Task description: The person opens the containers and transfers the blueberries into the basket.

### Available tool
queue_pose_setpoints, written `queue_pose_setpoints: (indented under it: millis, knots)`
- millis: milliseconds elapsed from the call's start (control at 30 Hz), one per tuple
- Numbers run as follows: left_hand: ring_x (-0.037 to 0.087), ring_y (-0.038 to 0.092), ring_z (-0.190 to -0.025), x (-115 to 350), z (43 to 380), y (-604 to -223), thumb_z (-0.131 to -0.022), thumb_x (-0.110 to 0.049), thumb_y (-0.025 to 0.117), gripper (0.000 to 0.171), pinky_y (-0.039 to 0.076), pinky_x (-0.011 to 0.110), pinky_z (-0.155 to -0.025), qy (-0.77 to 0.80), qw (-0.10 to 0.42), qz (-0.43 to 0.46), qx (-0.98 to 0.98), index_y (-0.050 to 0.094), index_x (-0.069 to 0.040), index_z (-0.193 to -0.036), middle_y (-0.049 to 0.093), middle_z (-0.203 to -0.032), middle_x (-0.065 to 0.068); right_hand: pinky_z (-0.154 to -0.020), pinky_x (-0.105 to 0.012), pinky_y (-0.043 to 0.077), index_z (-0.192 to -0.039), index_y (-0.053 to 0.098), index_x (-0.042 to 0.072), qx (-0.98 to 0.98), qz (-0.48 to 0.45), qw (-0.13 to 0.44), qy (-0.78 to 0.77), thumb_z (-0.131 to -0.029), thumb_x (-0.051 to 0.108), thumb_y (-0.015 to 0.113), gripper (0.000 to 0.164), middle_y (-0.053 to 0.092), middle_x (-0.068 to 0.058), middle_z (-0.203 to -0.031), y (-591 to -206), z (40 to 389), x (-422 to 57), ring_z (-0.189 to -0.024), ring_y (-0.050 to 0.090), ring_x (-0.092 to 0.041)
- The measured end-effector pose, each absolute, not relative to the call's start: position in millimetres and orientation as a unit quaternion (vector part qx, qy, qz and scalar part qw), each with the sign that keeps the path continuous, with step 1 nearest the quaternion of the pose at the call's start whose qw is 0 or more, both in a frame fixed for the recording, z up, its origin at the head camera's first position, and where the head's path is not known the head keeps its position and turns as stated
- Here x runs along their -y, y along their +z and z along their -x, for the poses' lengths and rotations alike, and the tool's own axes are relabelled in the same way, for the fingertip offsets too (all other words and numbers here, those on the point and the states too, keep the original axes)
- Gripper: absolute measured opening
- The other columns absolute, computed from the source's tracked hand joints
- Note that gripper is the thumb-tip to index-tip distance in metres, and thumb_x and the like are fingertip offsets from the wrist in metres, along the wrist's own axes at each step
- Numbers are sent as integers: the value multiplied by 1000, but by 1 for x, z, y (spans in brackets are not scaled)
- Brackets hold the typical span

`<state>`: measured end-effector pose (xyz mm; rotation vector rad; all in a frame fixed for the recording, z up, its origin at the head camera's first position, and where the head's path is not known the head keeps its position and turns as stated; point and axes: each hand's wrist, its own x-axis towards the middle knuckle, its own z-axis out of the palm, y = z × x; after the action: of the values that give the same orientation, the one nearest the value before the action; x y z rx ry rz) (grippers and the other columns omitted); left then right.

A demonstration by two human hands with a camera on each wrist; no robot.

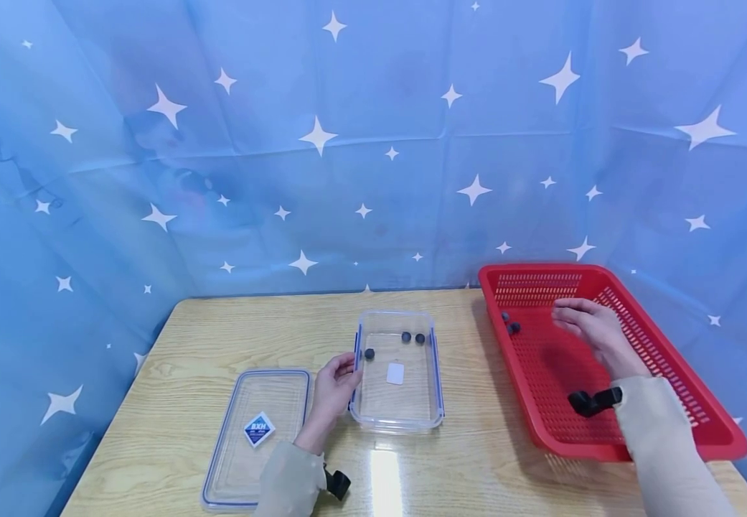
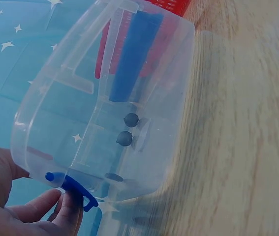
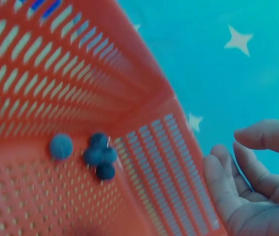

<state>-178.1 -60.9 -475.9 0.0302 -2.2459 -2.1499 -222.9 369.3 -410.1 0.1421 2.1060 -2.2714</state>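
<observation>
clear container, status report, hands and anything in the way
Left hand grips clear container; right hand empty over red basket; three dark balls in container; basket's side wall between right hand and container.

Clear rectangular plastic box (image 1: 396, 424): open-topped, upright
Red perforated plastic basket (image 1: 557, 395): upright, rightmost
Dark round balls (image 1: 406, 337): three in box, others in basket

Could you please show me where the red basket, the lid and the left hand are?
Red basket (image 1: 586, 452): head view, on its near rim.
Lid (image 1: 242, 459): head view, on its clear panel.
Left hand (image 1: 333, 388): head view, on the back of the hand.
</observation>
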Motion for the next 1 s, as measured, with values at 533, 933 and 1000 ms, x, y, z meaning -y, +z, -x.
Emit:
queue_pose_setpoints:
  millis: [533, 933, 1000]
  knots:
    - [37, 57, -101, 62, 187, -498, -83, 7, 60, 35, 53, 25, -85, -691, 23, -7, 723, 53, 15, -117, 56, -110, 30, -72, -17, 55, -95, 67, 16, -680, -8, 15, -733, -92, 9, 59, 11, 69, 7, -88, -387, 234, -321, -79, 67, -6]
    - [38, 57, -102, 62, 189, -500, -83, 5, 60, 35, 52, 24, -85, -688, 22, -9, 725, 53, 14, -117, 57, -110, 29, -77, -20, 54, -96, 65, 18, -710, -15, 34, -703, -89, 12, 64, 10, 64, 5, -95, -379, 240, -286, -84, 65, -7]
    - [37, 57, -101, 62, 189, -500, -83, 5, 61, 35, 53, 24, -85, -688, 23, -8, 725, 53, 14, -117, 57, -110, 29, -80, -22, 54, -99, 64, 15, -713, -13, 35, -700, -88, 12, 65, 11, 62, 2, -97, -380, 242, -280, -86, 65, -9]
